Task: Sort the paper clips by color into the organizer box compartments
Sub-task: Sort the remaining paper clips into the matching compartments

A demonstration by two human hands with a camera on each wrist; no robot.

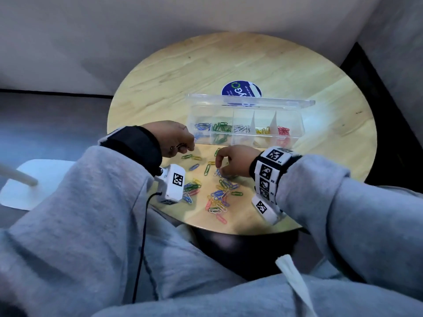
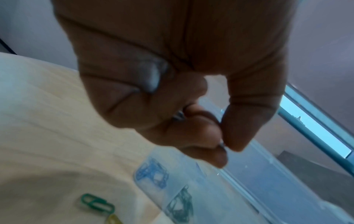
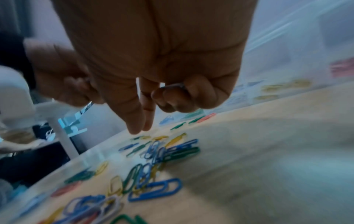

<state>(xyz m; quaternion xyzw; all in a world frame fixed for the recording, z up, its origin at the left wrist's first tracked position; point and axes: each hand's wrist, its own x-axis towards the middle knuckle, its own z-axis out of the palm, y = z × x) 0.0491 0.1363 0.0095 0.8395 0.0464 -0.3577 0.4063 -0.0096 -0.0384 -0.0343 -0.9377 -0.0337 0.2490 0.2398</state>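
Observation:
The clear organizer box [image 1: 191, 115] stands open at mid-table and holds blue [image 1: 202, 126], green [image 1: 220, 128], silver, yellow and red clips [image 1: 283, 131] in separate compartments. Loose mixed clips [image 1: 219, 193] lie scattered in front of it. My left hand [image 1: 183, 146] hovers by the box's left end, thumb and forefinger pinching a small silver clip [image 2: 222, 143]. My right hand [image 1: 218, 170] reaches down over the pile; its thumb and forefinger tips [image 3: 134, 130] are nearly on the table. Its curled back fingers hold another silver clip [image 3: 172, 86].
The table is round and wooden [image 1: 320, 76], its near edge close to my lap. A blue round sticker [image 1: 241, 89] lies behind the box. A white stand base [image 1: 34, 184] sits on the floor at left. A loose green clip [image 2: 97, 204] lies under my left hand.

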